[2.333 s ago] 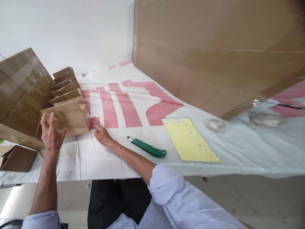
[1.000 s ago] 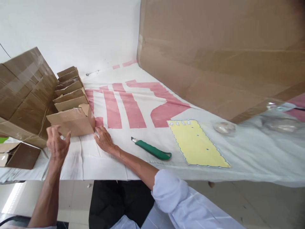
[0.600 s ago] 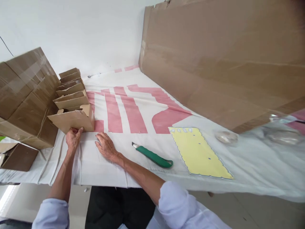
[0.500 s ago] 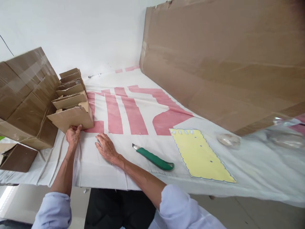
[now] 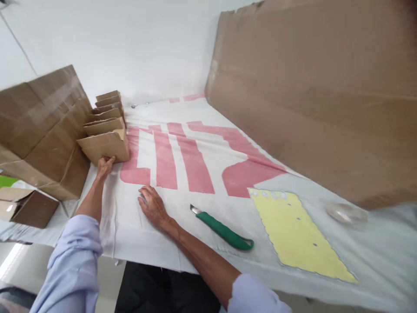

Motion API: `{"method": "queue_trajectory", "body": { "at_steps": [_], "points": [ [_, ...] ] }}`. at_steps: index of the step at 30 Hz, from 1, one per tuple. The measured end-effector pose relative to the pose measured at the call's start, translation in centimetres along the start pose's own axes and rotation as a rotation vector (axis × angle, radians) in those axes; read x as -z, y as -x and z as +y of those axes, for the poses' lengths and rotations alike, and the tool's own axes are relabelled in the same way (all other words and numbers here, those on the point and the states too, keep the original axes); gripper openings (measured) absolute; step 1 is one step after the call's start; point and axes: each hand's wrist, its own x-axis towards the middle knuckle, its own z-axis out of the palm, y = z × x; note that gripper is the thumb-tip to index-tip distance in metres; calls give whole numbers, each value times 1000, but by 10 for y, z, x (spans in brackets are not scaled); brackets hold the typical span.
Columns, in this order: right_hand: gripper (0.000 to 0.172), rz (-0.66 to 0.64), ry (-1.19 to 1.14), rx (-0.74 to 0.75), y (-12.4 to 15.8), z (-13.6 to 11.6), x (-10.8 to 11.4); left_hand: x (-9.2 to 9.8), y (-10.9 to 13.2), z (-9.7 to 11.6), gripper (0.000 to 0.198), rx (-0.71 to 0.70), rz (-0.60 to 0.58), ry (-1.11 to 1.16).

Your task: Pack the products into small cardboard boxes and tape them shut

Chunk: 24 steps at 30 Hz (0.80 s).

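Note:
Toward the far left of the table, my left hand has its fingers bent against the lower front of a small open-topped cardboard box. This box is the nearest in a row of several similar boxes with raised flaps. My right hand rests on the white cloth, its fingers loosely bent and apart, holding nothing. To its right lies a green utility knife with some blade showing. Beyond the knife is a yellow sheet with a wavy dark edge.
A large taped carton stands left of the row, with a smaller box before it. A huge cardboard panel or carton fills the right back. A clear roll, perhaps tape, sits beneath it. Red printing marks the cloth.
My left hand has moved farther from me along with the nearest box, which is now closer to the row. My right hand stays on the cloth. The view has shifted left.

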Motion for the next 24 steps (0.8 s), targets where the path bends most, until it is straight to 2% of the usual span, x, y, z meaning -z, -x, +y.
{"method": "queue_trajectory", "body": {
  "at_steps": [2, 5, 8, 11, 14, 17, 20, 22, 24],
  "points": [
    [24, 26, 2, 17, 3, 3, -2, 1, 0, 0, 29, -8, -54, 25],
    [23, 46, -5, 63, 9, 9, -6, 8, 13, -4, 34, -79, -103, 42],
    [24, 74, -3, 77, 15, 15, -9, 23, 40, -13, 35, -186, -116, 19],
    [25, 80, 11, 84, 21, 19, -11, 52, 81, -25, 40, -288, -79, -21],
    [26, 83, 24, 114, 24, 20, -12, 102, 124, -39, 32, -349, 75, -68],
    [25, 88, 52, 142, 26, 21, -13, 171, 151, -56, 21, -301, 339, -137],
    [23, 90, 79, 154, 25, 21, -14, 246, 153, -81, 28, -190, 577, -196],
    [23, 88, 94, 159, 25, 21, -14, 289, 142, -101, 40, -25, 696, -327],
    [22, 85, 106, 162, 24, 20, -15, 323, 128, -122, 52, 144, 699, -412]
  ]
}}
